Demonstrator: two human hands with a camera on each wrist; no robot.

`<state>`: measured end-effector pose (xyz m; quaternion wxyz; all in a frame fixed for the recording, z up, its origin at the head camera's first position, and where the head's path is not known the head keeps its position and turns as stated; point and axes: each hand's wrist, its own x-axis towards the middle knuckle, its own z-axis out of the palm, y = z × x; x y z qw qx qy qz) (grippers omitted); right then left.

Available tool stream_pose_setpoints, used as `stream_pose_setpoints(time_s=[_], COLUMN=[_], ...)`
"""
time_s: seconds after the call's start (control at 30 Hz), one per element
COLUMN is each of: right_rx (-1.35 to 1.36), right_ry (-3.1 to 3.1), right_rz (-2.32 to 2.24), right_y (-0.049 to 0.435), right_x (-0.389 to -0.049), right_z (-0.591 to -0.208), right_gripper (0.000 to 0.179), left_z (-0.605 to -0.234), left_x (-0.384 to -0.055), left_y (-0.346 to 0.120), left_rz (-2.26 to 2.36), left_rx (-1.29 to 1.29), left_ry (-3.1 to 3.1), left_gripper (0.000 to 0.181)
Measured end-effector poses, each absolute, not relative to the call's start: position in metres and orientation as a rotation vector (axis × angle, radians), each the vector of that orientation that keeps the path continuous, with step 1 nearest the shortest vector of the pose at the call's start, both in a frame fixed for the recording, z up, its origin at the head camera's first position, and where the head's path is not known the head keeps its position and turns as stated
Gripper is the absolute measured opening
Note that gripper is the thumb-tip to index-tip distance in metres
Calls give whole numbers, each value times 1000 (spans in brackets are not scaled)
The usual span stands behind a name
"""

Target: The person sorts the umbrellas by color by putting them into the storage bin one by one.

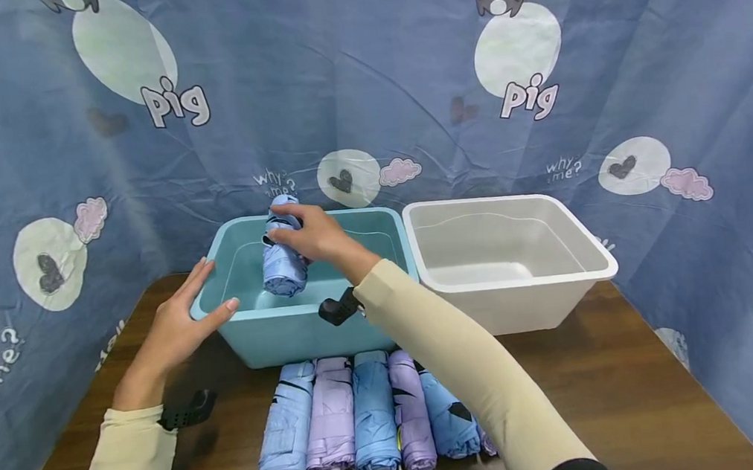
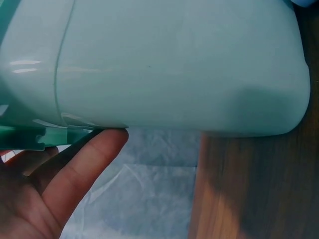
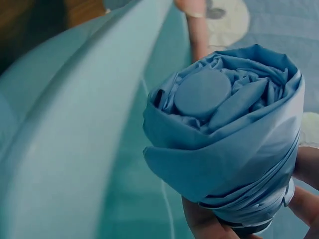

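Note:
My right hand grips a rolled blue folding umbrella, fingers and thumb around its upper part. It hangs tilted over the inside of the teal bin. In the right wrist view the round end cap of the umbrella shows among the folds of cloth. At the bin's front left corner, my left hand rests with fingers spread along the rim and the thumb on the front edge. The left wrist view has a straight digit of the left hand against the bin wall.
A white bin stands right beside the teal one. In front lies a row of several rolled umbrellas, among them a blue one and a lilac one; my right forearm partly covers the row. A patterned blue curtain hangs behind the wooden table.

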<state>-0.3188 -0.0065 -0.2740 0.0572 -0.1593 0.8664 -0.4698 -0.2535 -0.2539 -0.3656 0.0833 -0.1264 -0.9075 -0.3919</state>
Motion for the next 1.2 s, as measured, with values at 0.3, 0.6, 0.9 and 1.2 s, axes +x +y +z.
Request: stream_pose_setpoints(time_s=[0.3,0.6,0.9,1.2], right_rx=[-393,-326,-269,-283], right_ry=[2712,2779,2734,2726], right_rz=[-1291,-1158,-1088,-918], right_y=[-52,-70,-70,-75], right_x=[-323,-323,-324,-323], right_z=[-293,-307,-321,-326], right_gripper=[47,45,45,43], left_z=[-361,-357,-351,-346], left_x=[-252,-252,-266,-275], left_y=[-256,-256,-259,-251], left_rz=[-1176,-1127,-1211,-1159], left_rx=[-332,-369,-383,-376], left_ry=[-2740,-2758,-2737,-2914], left_gripper=[85,84,67,84])
